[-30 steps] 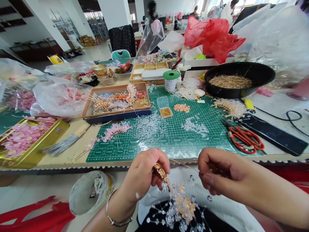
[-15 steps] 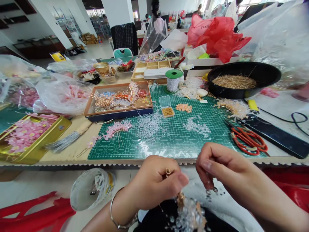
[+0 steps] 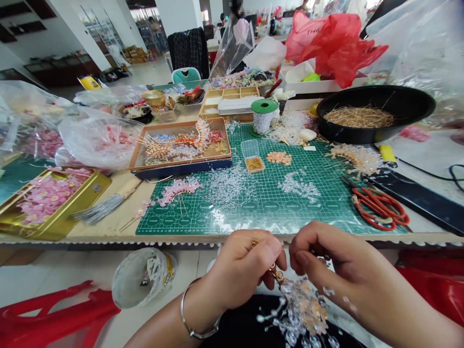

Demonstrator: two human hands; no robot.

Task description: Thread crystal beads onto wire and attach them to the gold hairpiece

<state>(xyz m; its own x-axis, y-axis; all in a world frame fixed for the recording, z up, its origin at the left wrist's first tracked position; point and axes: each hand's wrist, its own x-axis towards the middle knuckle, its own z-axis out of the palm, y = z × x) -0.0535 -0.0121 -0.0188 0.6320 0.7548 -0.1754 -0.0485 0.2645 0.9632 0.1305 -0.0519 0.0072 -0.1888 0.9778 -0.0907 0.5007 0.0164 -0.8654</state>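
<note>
Below the table's front edge, my left hand [image 3: 242,268] is closed in a pinch on the gold stem of a beaded flower ornament [image 3: 302,309]. Clear beads and peach petals hang from the ornament over my lap. My right hand [image 3: 322,263] is close beside the left one, fingers curled and pinched at the same stem; a thin gold wire [image 3: 250,237] runs across above my left hand. A metal bangle sits on my left wrist.
A green cutting mat [image 3: 268,198] carries loose clear beads, a small box of gold beads [image 3: 254,163] and red scissors [image 3: 380,210]. A tray of ornaments [image 3: 181,145], a gold tin of pink flowers [image 3: 50,198], a black basin of pins [image 3: 373,113] and plastic bags stand behind. A bucket [image 3: 143,278] stands on the floor.
My two hands came closer together. The ornament turned and now hangs lower right, between the hands. The camera tipped slightly, so the table sits a little lower in view.
</note>
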